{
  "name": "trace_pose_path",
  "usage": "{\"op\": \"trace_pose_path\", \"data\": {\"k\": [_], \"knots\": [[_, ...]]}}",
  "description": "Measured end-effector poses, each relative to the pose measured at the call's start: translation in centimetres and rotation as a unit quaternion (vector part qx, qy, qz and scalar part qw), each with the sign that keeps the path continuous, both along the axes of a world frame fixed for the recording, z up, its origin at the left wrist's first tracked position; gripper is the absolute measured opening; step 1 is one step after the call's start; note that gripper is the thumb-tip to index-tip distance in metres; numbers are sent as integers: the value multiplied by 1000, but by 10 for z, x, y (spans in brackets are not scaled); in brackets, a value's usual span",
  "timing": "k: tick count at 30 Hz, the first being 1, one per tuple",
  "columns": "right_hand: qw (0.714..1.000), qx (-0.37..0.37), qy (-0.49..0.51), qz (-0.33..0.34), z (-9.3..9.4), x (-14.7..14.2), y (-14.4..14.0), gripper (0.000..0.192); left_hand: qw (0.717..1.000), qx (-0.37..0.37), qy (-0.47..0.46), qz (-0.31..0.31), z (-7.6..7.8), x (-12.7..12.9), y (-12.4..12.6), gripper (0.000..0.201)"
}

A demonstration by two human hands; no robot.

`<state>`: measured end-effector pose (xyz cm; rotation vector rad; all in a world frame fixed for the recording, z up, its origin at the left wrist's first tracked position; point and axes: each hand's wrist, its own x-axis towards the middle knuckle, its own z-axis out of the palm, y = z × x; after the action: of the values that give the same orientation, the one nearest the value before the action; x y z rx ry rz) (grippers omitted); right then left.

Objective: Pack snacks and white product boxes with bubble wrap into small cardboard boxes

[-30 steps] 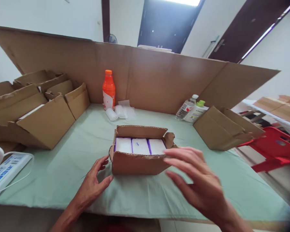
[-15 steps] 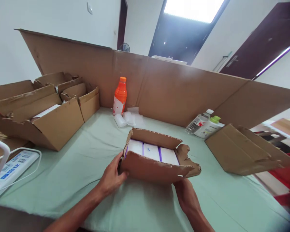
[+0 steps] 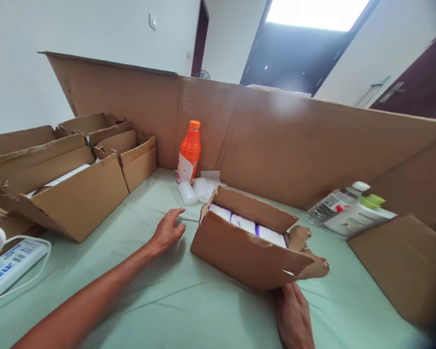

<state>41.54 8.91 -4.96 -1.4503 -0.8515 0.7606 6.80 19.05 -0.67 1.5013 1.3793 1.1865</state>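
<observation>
Cardboard everywhere: a tall folded cardboard screen [image 3: 276, 140] walls the back of the green-clothed table [image 3: 138, 300], probably to pen the work in. Larger open cartons [image 3: 76, 194] sit at far left. The small open box [image 3: 250, 247] lies mid-table, flaps up, white packets [image 3: 243, 224] in a row inside. Right hand [image 3: 294, 317] sits against its near wall from below (fingers hidden behind the cardboard, so grip cannot be told), seemingly steadying it. Left hand [image 3: 167, 231] rests flat, fingers spread, just beside the box, holding nothing. An orange bottle [image 3: 189, 152] stands against the screen.
</observation>
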Motion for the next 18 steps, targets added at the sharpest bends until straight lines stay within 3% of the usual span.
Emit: {"op": "trace_pose_path", "data": {"k": [5,7,9,11,14,18], "knots": [[999,-54,9,-7,-2,7,1,56,997,18,-46,51,11,20,61,56],[998,-63,11,2,0,8,0,55,993,-2,-88,78,9,25,85,47],[997,-75,15,7,4,6,-1,55,982,-40,-142,115,5,20,104,33],[996,-86,20,4,10,3,-1,58,962,-86,-206,156,0,7,117,33],[996,-87,5,-3,16,0,0,58,921,-145,-307,192,-1,-19,117,39],[997,-65,-32,2,16,0,1,53,872,-180,-417,183,6,-43,87,34]]}}
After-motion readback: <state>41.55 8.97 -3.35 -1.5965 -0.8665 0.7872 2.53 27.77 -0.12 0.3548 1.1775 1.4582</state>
